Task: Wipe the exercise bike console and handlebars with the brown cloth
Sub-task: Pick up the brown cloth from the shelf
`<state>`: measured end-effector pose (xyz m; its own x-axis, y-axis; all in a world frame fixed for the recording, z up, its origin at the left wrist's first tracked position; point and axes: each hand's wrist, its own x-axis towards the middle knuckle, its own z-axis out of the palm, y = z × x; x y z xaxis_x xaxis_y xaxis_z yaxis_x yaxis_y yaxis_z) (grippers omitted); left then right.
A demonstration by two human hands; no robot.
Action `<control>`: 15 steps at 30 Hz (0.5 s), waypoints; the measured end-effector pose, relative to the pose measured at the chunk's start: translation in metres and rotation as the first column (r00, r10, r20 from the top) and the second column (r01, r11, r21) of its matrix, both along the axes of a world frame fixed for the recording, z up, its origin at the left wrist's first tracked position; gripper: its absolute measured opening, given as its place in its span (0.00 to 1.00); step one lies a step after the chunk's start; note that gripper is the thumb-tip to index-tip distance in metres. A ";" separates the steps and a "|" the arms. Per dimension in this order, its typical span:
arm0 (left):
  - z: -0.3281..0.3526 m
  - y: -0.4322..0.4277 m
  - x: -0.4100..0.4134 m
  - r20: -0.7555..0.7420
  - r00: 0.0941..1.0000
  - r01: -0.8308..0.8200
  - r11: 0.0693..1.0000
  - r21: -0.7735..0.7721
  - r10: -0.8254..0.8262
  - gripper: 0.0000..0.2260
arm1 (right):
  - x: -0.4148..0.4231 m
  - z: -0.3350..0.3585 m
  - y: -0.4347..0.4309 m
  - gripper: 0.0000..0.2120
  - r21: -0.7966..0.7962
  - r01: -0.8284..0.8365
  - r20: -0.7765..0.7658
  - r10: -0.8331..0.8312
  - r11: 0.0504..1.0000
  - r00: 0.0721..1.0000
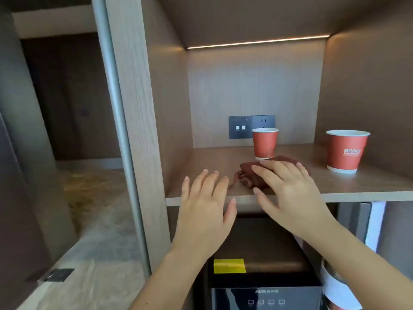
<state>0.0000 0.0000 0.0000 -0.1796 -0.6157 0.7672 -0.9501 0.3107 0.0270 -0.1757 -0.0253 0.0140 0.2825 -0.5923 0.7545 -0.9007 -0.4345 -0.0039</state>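
Note:
A folded brown cloth (248,174) lies on a wooden shelf (357,186) inside a cabinet. My right hand (288,193) lies flat over the cloth with its fingers straight and spread, covering the cloth's right part. To its left, my left hand (205,206) hovers at the shelf's front edge, fingers straight and spread, holding nothing. No exercise bike is in view.
Two red paper cups stand on the shelf, one (264,143) just behind the cloth, one (346,151) at the right. A grey socket panel (241,127) is on the back wall. Below the shelf sits a dark safe (263,296). A doorway opens at the left.

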 end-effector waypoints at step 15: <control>-0.001 -0.043 -0.015 -0.045 0.999 0.030 0.999 -0.037 -0.031 0.17 | -0.019 0.036 -0.052 0.23 0.232 -0.083 -0.298 0.153 0.969 0.942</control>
<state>-0.0147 -0.0427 -0.0010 -0.1624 -0.5818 0.7970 -0.9383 0.3410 0.0577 -0.1943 -0.0770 0.0495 0.5603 -0.6773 0.4767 -0.8137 -0.5577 0.1639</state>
